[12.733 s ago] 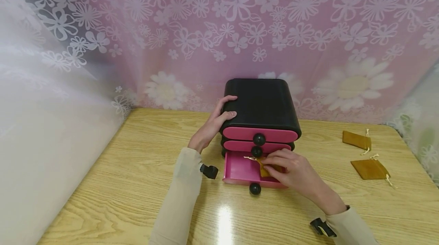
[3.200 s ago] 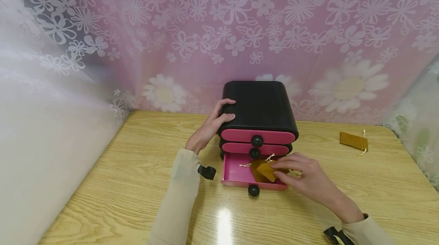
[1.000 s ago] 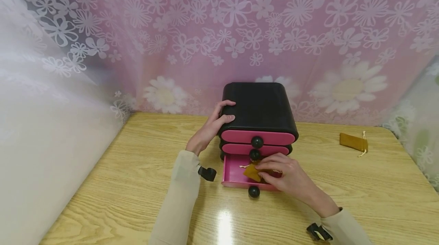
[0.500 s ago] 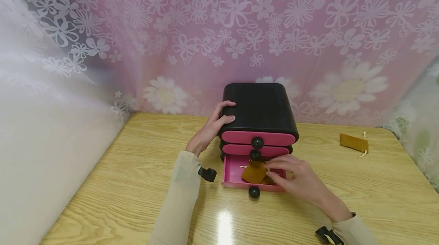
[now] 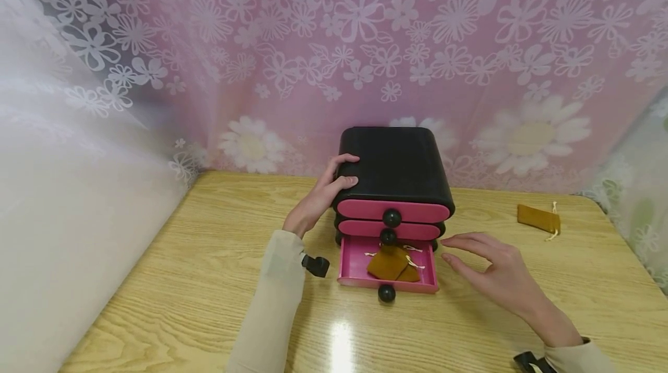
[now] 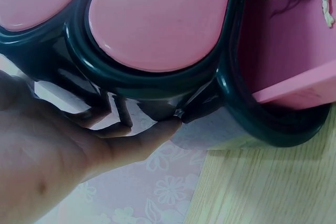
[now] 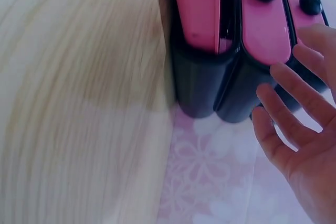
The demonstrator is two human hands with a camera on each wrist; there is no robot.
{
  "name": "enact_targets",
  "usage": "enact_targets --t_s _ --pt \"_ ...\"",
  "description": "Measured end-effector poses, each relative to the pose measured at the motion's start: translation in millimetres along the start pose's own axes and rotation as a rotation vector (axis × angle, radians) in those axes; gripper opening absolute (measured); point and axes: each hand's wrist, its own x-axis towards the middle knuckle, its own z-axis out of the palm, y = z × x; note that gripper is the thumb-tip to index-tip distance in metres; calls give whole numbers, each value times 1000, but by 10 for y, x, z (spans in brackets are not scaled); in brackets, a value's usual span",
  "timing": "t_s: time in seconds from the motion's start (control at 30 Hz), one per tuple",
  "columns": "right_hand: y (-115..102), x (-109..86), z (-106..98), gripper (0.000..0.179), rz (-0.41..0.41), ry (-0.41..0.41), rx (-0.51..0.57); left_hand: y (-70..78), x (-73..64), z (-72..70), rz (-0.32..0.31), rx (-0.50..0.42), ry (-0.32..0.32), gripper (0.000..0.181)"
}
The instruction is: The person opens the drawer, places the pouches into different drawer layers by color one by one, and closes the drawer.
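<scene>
A black drawer unit with pink drawer fronts stands on the table. Its bottom drawer is pulled out, and mustard-brown drawstring pouches lie overlapping inside, their pale cords loose. My left hand rests against the unit's left side, thumb and a fingertip on the top edge; the left wrist view shows its fingers along the black side wall. To the right of the open drawer hovers my right hand, fingers spread and holding nothing. In the right wrist view, its fingers are extended beside the unit.
Another brown drawstring pouch lies at the back right of the wooden table. The two upper drawers are closed, with round black knobs. A flowered pink curtain hangs behind the unit.
The nearer of two pouches on the table's right is now in the bottom drawer. My right hand has let go of it and moved right, out of the drawer. The left hand stays put.
</scene>
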Motion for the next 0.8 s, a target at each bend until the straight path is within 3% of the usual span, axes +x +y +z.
enact_targets --t_s 0.5,0.8 --pt "276 -147 -338 54 83 159 -132 -21 12 -5 -5 -1 -5 44" --pt "519 -208 -527 53 194 198 -159 -22 19 -8 -2 -2 -7 46"
